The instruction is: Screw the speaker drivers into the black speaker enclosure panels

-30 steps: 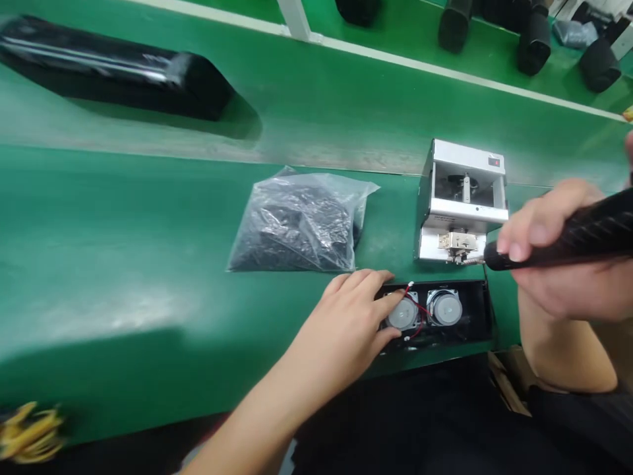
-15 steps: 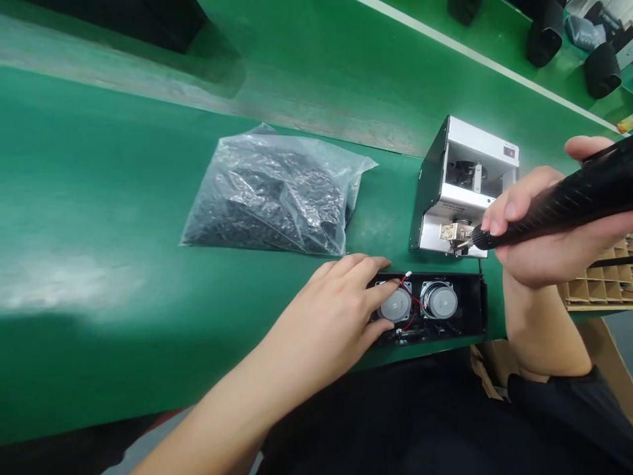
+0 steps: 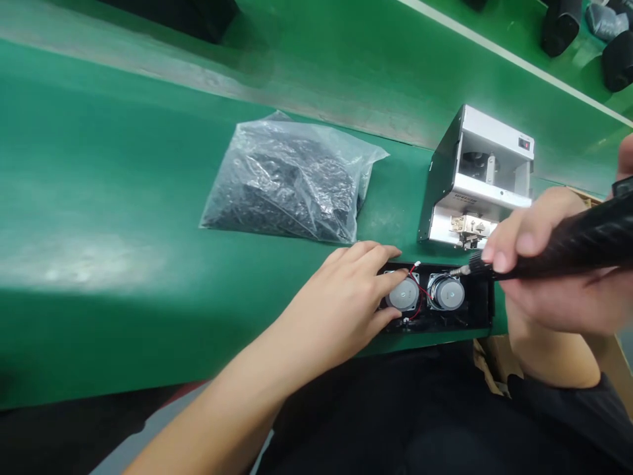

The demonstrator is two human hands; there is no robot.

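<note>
Resting at the near edge of the green bench (image 3: 123, 218), the black speaker housing (image 3: 477, 310) serves as reference. Left hand (image 3: 346, 307) lies flat on its left end, fingers spread loosely, gripping nothing, touching the left speaker driver (image 3: 403, 295). Right hand (image 3: 554, 264) is closed around a black electric screwdriver (image 3: 568, 244), tip above the housing's rear edge. Just behind stands a screw feeder (image 3: 477, 178); behind-left, a plastic bag (image 3: 291, 181)

Green surface (image 3: 123, 218) with three things lying on it.

A clear plastic bag (image 3: 291, 181) of dark small parts lies near the middle. To its right stands a silver-grey machine (image 3: 487, 178), well apart from the bag. Just in front of the machine, at the near edge, lies a black housing (image 3: 477, 305) with two round speakers (image 3: 448, 292).
</note>
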